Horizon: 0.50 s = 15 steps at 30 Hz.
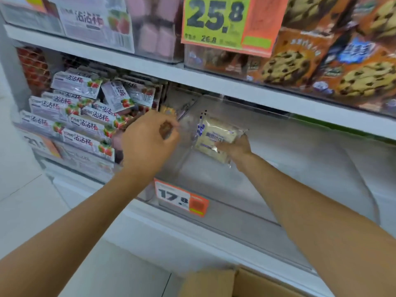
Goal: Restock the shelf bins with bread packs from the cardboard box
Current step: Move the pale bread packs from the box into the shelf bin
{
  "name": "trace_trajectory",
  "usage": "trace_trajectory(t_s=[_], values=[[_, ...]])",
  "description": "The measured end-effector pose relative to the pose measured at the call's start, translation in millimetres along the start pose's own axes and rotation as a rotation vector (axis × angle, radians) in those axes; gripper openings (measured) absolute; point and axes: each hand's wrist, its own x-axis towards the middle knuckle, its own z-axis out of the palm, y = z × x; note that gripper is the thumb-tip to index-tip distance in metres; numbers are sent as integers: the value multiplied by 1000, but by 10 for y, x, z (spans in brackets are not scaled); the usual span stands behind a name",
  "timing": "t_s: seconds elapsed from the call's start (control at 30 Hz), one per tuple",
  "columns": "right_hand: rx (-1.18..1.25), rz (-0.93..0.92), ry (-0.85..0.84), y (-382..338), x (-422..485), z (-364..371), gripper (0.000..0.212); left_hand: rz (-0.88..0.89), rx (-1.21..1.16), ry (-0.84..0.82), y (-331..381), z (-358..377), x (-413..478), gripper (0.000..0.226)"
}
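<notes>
White store shelves [150, 69] fill most of the view, and a pale tiled floor [25, 189] shows at the lower left. On the middle shelf sits a big clear bin [214, 189] with see-through walls. One corner of a brown cardboard box [214, 284] pokes in at the bottom. Cookie boxes [300, 61] stand on the shelf above, at the right. Strawberry packs [85, 125] are piled in the bin to the left. A yellow price sign [216, 20] hangs up high, and a small price tag [182, 198] is stuck on the front of the clear bin. The left hand [145, 140] is over the bin's left wall, fingers curled, pinching a small brown thing [166, 128] too blurry to name. The right hand [235, 147] reaches inside the clear bin and grips a pale bread pack [216, 138] by its lower edge.
</notes>
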Motion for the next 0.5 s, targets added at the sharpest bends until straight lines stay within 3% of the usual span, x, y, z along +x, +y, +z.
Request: trace_trajectory(t_s=[0.17,0.23,0.33,0.4,0.5], values=[[13,80,92,-26,-62,-121,89,12,-20,4,33,-30,-25,10],[-89,26,153,18,-71,-199,92,15,-32,-1,43,-43,-36,10],[-290,-12,84,36,-100,-180,82,17,-36,8,49,-55,-39,9],[-307,-81,108,42,-96,-138,71,21,-35,17,46,-66,-47,9],[-298,-156,161,152,-51,-117,72,39,-36,12,41,-54,-52,10]])
